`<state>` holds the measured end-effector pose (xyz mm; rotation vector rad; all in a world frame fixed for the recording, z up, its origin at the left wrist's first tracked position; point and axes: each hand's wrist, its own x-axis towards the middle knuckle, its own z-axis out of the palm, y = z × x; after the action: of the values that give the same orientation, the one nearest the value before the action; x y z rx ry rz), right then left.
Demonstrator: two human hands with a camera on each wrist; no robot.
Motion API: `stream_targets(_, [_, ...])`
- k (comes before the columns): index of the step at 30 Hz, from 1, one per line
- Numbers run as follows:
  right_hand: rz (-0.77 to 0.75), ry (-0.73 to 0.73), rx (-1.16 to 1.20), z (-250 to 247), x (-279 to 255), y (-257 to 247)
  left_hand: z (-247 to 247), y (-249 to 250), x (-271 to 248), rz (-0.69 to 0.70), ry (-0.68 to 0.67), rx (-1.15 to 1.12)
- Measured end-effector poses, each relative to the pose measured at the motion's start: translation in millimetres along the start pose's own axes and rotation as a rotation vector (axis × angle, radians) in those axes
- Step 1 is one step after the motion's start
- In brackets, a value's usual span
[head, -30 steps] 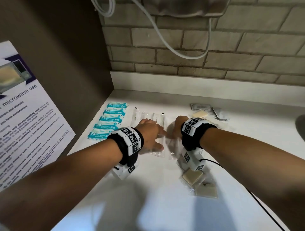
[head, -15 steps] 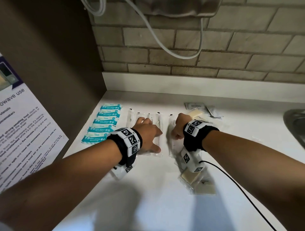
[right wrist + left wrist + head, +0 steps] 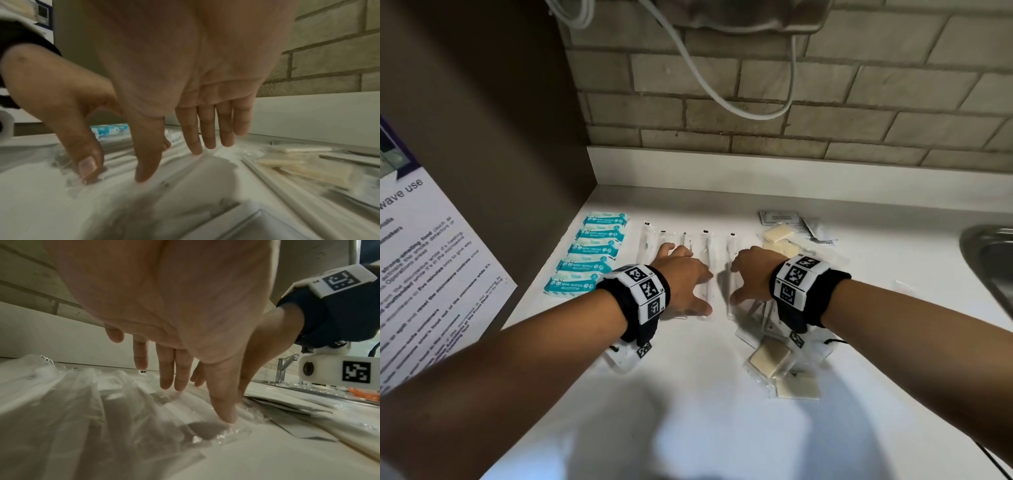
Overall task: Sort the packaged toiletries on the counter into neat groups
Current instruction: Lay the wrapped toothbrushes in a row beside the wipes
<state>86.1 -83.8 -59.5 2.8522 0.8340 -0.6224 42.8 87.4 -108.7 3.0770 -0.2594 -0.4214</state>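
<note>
Against the brown side panel at far left, five teal wipe packs (image 3: 589, 255) lie in a tidy slanted column on the white counter (image 3: 688, 394), a group that looks finished. Next to them runs a row of long clear-wrapped toothbrush packets (image 3: 704, 270), lying parallel and pointing at the back wall. The left hand (image 3: 681, 279) rests flat on that row, fingers straight and slightly spread, thumb tip pressing the crinkled wrap down near the front end; it curls round nothing. Just beside it the right hand (image 3: 751, 274) is likewise spread wide, its index fingertip and thumb touching down on the rightmost packet (image 3: 732, 270), which sits a little apart from its neighbours.

By my reading, the step in hand is squaring up the toothbrush row: the left hand pins the packets already aligned while the right nudges the stray one in. The next move calls for a light sideways slide with flat fingers, since the slippery wrap could skate or ride over its neighbour.

Further right, the cream soap bars (image 3: 779, 234) and flat grey sachets (image 3: 779, 217) at the back, and more soap bars (image 3: 770, 358) with white packets near the front edge, are loosely heaped and unsorted. A steel sink (image 3: 993, 260) shows at far right.
</note>
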Motion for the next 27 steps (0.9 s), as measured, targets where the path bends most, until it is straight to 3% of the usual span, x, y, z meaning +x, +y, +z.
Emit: stream_targets(27, [-0.023,-0.012,0.102,6.6,-9.1,-0.3,-14.9,15.2,-15.5,-0.026,-0.066,0.032])
